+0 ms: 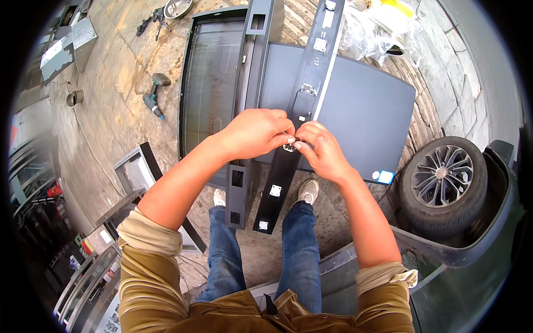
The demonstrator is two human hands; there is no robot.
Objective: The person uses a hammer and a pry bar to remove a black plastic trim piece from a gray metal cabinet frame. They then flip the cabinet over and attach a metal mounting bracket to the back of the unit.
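- Both hands meet near the centre of the view over a long dark rail that runs from 12 o'clock down toward 6 o'clock.
- The left hand is closed, its grip pressed together on a small metal fitting that sits on the rail.
- The right hand pinches the same fitting from the 3 o'clock side — fingertips of the two hands touch.
- The rail carries several small pale clips along its length, and its lower end hangs above the feet.
- A second dark rail with square cut-outs lies just beside the first, at its 9 o'clock side, partly under the left wrist.
- Both rails rest across a big dark panel that serves as worktop; a glazed frame lies against it at 10 o'clock.
- On the stone floor at 10 o'clock lies a cordless drill, well apart from the hands.
- At 11 o'clock, by the rim, sit a metal bowl and some dark tools — too small to tell apart.
- At 1 o'clock is crumpled clear plastic.
- At 4 o'clock a grey tub holds a tyre on an alloy wheel, lying flat inside it.
- Metal frames stand at 8 o'clock.
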